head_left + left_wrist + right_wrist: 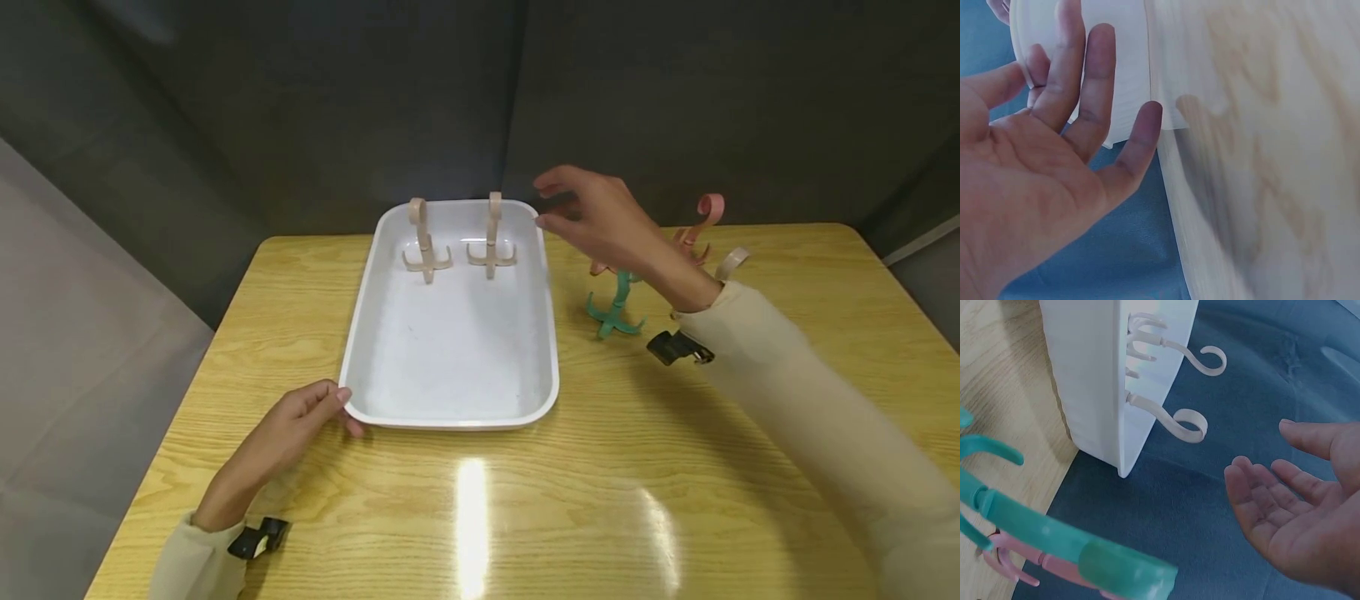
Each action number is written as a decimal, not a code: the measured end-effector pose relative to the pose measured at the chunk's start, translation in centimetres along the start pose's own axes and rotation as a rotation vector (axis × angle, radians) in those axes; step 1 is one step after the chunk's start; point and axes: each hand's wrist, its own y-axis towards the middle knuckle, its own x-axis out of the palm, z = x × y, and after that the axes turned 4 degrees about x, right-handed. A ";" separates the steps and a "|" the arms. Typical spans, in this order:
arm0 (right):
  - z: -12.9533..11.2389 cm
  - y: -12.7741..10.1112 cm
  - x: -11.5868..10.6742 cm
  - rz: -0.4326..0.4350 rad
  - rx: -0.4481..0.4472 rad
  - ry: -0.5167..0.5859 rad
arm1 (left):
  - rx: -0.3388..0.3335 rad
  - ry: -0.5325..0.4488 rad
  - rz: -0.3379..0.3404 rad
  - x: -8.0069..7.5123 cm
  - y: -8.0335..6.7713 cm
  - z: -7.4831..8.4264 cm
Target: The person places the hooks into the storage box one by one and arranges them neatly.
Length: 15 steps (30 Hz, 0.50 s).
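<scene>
A white tray [450, 350] lies on the wooden table. Two beige hooks [424, 242] [492, 237] hang over its far rim, their claws inside. My left hand [303, 417] touches the tray's near left corner with straight fingers [1088, 87] against the tray's side [1119, 69]. My right hand [588, 218] hovers open and empty beside the tray's far right corner, near the beige hooks [1175, 419]. A green hook [617, 304] and a pink hook [693, 229] stand on the table right of the tray, partly behind my right wrist. The green hook [1041, 534] looms close in the right wrist view.
Another beige hook [731, 262] peeks out behind my right sleeve. Dark curtain walls close off the back and sides. The table's near half [480, 517] is bare wood with glare. The table's left edge [180, 392] drops to grey floor.
</scene>
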 end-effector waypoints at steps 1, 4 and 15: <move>0.1 -0.2 -0.2 0.008 -0.004 -0.005 | -0.002 -0.004 -0.001 0.0 0.0 0.0; 0.4 -0.7 -0.5 0.033 -0.016 -0.012 | -0.003 -0.002 -0.001 0.0 0.0 -0.1; 1.0 -2.4 -1.3 0.094 -0.006 0.015 | -0.005 0.017 0.012 -0.3 -0.1 -0.4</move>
